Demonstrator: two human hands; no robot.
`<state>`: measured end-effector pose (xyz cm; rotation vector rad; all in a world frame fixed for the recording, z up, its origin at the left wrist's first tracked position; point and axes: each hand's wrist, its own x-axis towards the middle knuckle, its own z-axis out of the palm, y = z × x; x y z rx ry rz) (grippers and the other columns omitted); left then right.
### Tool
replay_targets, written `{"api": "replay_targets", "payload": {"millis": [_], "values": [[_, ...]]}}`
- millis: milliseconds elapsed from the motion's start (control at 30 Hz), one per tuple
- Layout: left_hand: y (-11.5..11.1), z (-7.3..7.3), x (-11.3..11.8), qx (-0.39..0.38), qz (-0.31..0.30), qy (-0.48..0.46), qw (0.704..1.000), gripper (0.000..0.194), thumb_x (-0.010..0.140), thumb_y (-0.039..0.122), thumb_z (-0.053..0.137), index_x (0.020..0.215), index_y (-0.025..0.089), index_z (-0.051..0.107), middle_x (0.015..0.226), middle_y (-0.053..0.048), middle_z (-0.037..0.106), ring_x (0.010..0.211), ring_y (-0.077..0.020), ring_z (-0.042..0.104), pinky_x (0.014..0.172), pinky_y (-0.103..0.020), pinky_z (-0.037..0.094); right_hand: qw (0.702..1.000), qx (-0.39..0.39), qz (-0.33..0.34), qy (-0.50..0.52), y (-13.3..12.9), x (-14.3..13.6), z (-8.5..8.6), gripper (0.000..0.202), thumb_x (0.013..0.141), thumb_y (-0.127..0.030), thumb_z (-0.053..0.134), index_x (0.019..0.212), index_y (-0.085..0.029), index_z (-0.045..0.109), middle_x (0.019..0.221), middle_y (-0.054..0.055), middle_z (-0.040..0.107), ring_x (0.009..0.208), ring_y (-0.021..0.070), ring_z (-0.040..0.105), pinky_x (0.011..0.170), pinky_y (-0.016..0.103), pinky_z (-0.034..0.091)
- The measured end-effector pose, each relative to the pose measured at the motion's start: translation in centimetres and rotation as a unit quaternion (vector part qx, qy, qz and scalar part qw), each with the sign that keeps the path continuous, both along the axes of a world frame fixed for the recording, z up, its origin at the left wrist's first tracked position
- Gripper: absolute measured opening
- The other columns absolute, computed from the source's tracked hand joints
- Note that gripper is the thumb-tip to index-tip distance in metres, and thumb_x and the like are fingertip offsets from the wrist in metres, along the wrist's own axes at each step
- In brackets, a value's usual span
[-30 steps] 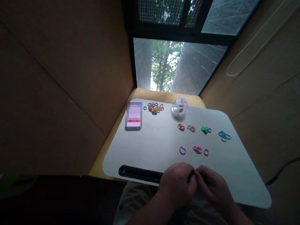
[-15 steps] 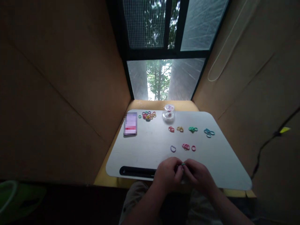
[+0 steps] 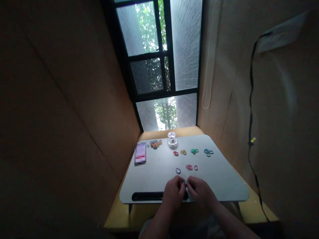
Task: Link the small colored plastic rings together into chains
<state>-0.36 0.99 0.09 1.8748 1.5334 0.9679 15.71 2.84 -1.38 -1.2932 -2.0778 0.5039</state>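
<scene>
My left hand (image 3: 175, 190) and my right hand (image 3: 199, 188) meet over the front of the white table (image 3: 154, 179). Pinched between their fingertips is a small green hair tie (image 3: 185, 182), mostly hidden by the fingers. Just beyond them lie a purple hair tie (image 3: 178, 171), a pink cluster (image 3: 189, 167) and a single pink one (image 3: 196, 168). Farther back, small groups sit in a row: red (image 3: 175, 153), yellow (image 3: 183, 152), green (image 3: 194, 151) and blue (image 3: 208, 152). A mixed-colour pile (image 3: 156, 144) rests at the back left.
A clear round container (image 3: 172, 141) stands at the table's back edge. A phone (image 3: 140, 153) with a blurred screen lies on the left. Along the front edge runs a black slot (image 3: 147, 196). A black cable (image 3: 250, 126) hangs on the right wall, and a window (image 3: 166, 114) is ahead.
My view has tilted up, so the table and hands appear smaller and lower, and more window and wall show. Both hands keep their pinch on the green hair tie.
</scene>
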Motion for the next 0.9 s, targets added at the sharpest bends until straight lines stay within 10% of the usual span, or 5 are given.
{"api": "replay_targets", "payload": {"millis": [900], "values": [[0.2,-1.0,0.1,0.009,0.016,0.018,1.0,0.006,0.08,0.021,0.055,0.075,0.019,0.051,0.064,0.004,0.054,0.06,-0.0108,0.049,0.057,-0.023,0.032,1.0,-0.008,-0.017,0.009,-0.2,-0.1,0.0,0.018,0.084,-0.027,0.047,0.067,-0.02,0.049,0.067,-0.001,0.057,0.063,0.0136,0.05,0.06,0.026,0.029]]}}
